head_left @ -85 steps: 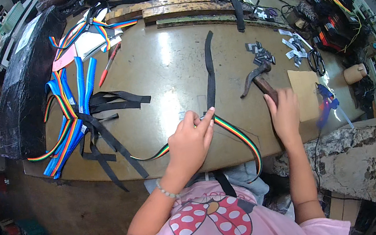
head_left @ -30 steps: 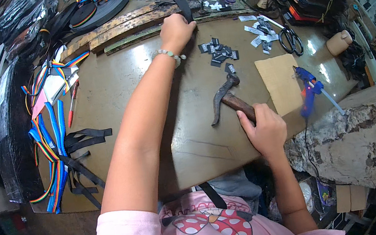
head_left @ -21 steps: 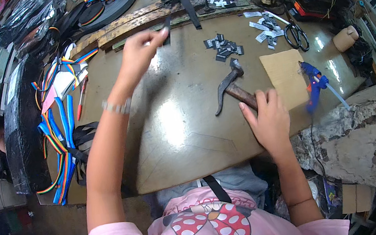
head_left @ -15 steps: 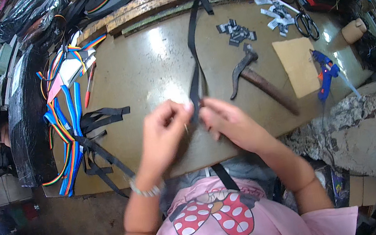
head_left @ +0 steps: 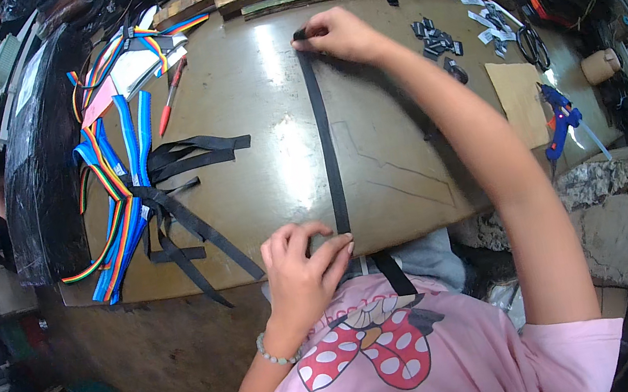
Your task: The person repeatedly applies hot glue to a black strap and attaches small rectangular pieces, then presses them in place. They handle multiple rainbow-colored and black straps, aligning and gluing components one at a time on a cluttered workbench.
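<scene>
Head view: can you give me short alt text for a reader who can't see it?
A person stretches a black strap flat along a worktable, right hand pinning its far end, left hand pressing the near end at the table edge. Rainbow and blue straps lie to the left.

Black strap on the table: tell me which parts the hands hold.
Right hand pins the black strap at its far end; left hand presses it at the table's near edge.

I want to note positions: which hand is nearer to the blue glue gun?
Right. The right hand pins the black strap at its far end, closer to the glue gun; the left hand is at the table's near edge.
</scene>
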Demonstrator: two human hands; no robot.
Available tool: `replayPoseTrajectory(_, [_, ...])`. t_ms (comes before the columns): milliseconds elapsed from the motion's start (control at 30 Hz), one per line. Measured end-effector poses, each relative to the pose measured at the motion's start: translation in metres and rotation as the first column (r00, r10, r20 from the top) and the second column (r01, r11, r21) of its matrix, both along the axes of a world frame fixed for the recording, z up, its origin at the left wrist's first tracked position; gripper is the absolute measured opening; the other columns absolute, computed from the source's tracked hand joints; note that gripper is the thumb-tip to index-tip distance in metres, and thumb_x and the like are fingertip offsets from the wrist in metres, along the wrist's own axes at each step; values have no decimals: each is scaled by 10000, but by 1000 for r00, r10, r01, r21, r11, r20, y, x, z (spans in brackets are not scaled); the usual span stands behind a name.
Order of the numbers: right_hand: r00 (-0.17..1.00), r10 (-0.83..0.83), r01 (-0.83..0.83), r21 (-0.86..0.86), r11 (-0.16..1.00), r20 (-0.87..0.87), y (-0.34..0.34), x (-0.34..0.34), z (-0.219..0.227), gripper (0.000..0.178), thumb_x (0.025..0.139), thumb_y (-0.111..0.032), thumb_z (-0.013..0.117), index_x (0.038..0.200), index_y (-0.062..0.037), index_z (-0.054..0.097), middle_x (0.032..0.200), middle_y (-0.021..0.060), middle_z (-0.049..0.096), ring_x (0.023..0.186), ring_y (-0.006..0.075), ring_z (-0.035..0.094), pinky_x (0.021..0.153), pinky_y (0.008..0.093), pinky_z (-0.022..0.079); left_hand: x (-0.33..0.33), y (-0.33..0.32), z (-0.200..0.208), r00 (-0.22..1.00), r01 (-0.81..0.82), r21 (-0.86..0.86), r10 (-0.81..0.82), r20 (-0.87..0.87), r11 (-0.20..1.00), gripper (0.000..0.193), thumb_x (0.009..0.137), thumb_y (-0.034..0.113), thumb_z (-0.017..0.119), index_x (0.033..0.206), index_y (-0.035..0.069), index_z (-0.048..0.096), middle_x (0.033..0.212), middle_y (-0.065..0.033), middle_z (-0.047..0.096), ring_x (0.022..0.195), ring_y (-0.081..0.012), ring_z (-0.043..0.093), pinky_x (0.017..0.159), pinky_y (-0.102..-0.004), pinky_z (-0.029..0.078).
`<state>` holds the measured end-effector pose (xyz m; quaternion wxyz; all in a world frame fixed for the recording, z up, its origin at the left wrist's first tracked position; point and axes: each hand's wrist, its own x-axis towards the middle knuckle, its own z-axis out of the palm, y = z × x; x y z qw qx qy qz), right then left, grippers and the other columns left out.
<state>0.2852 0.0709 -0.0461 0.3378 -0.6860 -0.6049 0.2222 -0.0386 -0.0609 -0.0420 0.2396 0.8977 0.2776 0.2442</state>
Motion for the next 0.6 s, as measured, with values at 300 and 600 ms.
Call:
replayPoseTrajectory(300, [959, -274, 275, -4, 962, -73, -14, -39, 18, 555, 842, -415, 733, 1192, 4, 633, 1033, 200, 695, 953, 318, 672, 867, 395, 515, -16, 2, -10, 995, 100, 105, -99, -22, 989, 335, 730, 248, 812, 1043, 158, 733, 1081, 9, 619, 1007, -247, 521, 841, -383, 400])
replayPoseTrajectory(600, [50, -998, 857, 511, 64, 42, -348, 10, 1, 344, 897, -283, 755, 833, -9, 557, 829, 36, 576, 764, 104, 505, 711, 283, 449, -18, 4, -19, 995, 85, 106, -89, 38, 991, 313, 713, 283, 825, 1006, 207, 746, 1052, 47, 626, 991, -223, 520, 817, -375, 401])
